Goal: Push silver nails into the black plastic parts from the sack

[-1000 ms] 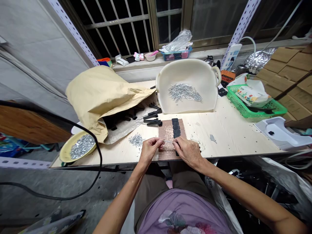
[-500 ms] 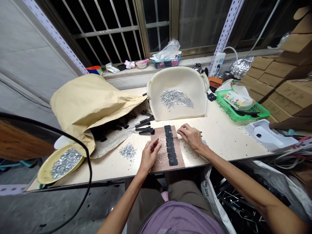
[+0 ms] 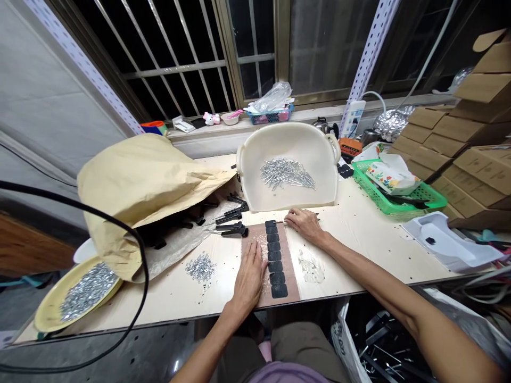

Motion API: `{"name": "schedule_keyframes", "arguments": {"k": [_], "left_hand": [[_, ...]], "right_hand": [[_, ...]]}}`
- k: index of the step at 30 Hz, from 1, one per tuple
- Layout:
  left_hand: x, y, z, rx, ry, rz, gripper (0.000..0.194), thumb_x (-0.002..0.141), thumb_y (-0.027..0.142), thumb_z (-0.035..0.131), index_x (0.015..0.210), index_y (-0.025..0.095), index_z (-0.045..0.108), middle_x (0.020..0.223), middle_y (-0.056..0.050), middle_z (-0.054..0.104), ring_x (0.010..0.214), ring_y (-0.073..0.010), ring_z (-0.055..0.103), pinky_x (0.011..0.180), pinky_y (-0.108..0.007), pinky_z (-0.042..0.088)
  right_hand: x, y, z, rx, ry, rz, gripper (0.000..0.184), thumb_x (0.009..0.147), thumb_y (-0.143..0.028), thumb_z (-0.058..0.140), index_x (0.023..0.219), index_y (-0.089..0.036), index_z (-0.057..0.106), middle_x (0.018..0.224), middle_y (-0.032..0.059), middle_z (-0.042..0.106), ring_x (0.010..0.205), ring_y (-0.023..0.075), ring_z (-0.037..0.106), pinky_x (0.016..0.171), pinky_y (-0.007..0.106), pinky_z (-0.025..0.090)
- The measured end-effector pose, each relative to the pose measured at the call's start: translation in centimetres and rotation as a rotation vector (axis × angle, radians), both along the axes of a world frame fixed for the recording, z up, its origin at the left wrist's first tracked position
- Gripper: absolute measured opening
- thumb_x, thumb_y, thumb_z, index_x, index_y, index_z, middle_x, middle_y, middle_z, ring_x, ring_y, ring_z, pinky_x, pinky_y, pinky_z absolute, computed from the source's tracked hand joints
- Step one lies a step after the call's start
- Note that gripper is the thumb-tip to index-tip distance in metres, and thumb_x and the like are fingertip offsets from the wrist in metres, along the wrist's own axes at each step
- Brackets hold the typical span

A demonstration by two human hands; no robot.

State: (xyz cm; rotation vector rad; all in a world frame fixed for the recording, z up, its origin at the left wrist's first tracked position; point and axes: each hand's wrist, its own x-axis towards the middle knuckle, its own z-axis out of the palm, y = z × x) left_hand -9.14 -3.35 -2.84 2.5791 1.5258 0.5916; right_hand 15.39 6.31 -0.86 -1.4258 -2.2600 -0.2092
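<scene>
A column of several black rounded pads (image 3: 275, 266) lies along a brown mat (image 3: 292, 282) at the front of the table. My left hand (image 3: 248, 274) rests flat on the mat, fingers stretched out, just left of the pads. Closed in a pinch, my right hand (image 3: 305, 224) holds a thin pointed tool (image 3: 281, 222) whose tip reaches the topmost pad. The tool's far end shows beyond the knuckles; its middle is hidden by the fingers. Pale crumbs are scattered on the mat around the left fingers. Black clip-like pieces with thin metal pins (image 3: 232, 230) lie beyond the mat's left corner.
Behind the mat stands a white tub (image 3: 287, 199) with metal pins. Leftward are a paper sack (image 3: 139, 181), small metal pieces (image 3: 200, 267) and a yellow bowl (image 3: 43, 314) of them. A green basket (image 3: 435, 201) and white tray (image 3: 451, 239) stand right; a cable (image 3: 146, 260) arcs at left.
My left hand has gone from raised, curled fingers to lying flat on the mat. My right hand stays near the topmost pad, its tool still in the pinch. The whole view has tilted up slightly.
</scene>
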Motion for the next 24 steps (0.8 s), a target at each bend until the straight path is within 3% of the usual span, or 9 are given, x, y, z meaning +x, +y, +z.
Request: {"name": "schedule_keyframes", "arguments": {"k": [4,8,10,16,18,21,22,24], "left_hand": [[0.0,0.1,-0.5,0.017,-0.003,0.004,0.047,0.094,0.030,0.033,0.137,0.011,0.030,0.143,-0.019,0.035,0.136,-0.0281,0.024,0.106,-0.048,0.035],[-0.1,0.2,-0.9,0.029,-0.040,-0.010,0.046,0.095,0.025,0.030,0.140,0.014,0.026,0.145,-0.017,0.033,0.137,-0.0266,0.021,0.106,-0.048,0.035],[-0.1,0.1,-1.0,0.032,-0.054,-0.018,0.046,0.095,0.024,0.028,0.140,0.015,0.025,0.145,-0.017,0.032,0.137,-0.0263,0.021,0.106,-0.049,0.034],[-0.1,0.1,-0.9,0.016,-0.047,-0.007,0.046,0.095,0.024,0.028,0.140,0.014,0.027,0.145,-0.017,0.032,0.138,-0.0255,0.018,0.107,-0.049,0.034],[-0.1,0.1,-0.9,0.008,-0.039,-0.002,0.046,0.095,0.024,0.028,0.140,0.013,0.027,0.145,-0.016,0.033,0.138,-0.0252,0.018,0.107,-0.049,0.033],[0.0,0.1,-0.8,0.003,-0.039,-0.004,0.046,0.095,0.024,0.028,0.140,0.013,0.027,0.145,-0.017,0.032,0.138,-0.0251,0.017,0.107,-0.049,0.033],[0.0,0.1,-0.7,0.003,-0.038,-0.006,0.046,0.095,0.025,0.028,0.140,0.012,0.027,0.145,-0.017,0.032,0.138,-0.0250,0.017,0.107,-0.049,0.033],[0.1,0.0,-0.7,0.002,-0.033,-0.007,0.046,0.095,0.024,0.027,0.139,0.011,0.028,0.145,-0.018,0.031,0.138,-0.0250,0.017,0.108,-0.048,0.032]], "right_hand": [[0.0,-1.9,-0.2,0.038,-0.019,0.130,0.027,0.094,-0.031,0.041,0.083,-0.019,0.062,0.079,0.0025,0.059,0.067,0.0113,0.049,0.060,0.026,0.030],[-0.3,-7.3,-0.5,0.099,-0.136,0.519,0.021,0.094,-0.023,0.042,0.081,-0.022,0.059,0.066,-0.0032,0.053,0.059,0.0091,0.043,0.055,0.026,0.030],[-0.2,-8.1,-0.3,0.123,-0.164,0.614,0.019,0.093,-0.021,0.044,0.082,-0.023,0.058,0.066,-0.0042,0.053,0.058,0.0088,0.043,0.053,0.025,0.029],[0.1,-2.1,0.6,0.075,0.005,0.148,0.027,0.094,-0.030,0.041,0.081,-0.016,0.061,0.074,0.0024,0.057,0.064,0.0105,0.047,0.055,0.025,0.030],[0.0,-1.9,0.2,0.088,-0.033,0.225,0.027,0.095,-0.027,0.040,0.080,-0.017,0.061,0.071,0.0015,0.056,0.064,0.0103,0.046,0.056,0.025,0.028],[-0.1,-4.2,-0.7,0.099,-0.138,0.504,0.024,0.095,-0.024,0.040,0.083,-0.020,0.060,0.071,-0.0010,0.057,0.063,0.0100,0.043,0.056,0.025,0.027],[-0.1,-4.9,-0.8,0.100,-0.148,0.535,0.023,0.095,-0.024,0.040,0.084,-0.020,0.060,0.071,-0.0013,0.057,0.063,0.0099,0.043,0.056,0.025,0.027],[0.1,-5.3,-0.8,0.098,-0.116,0.461,0.024,0.095,-0.028,0.040,0.084,-0.019,0.060,0.072,-0.0007,0.057,0.063,0.0098,0.043,0.056,0.025,0.026]]}}
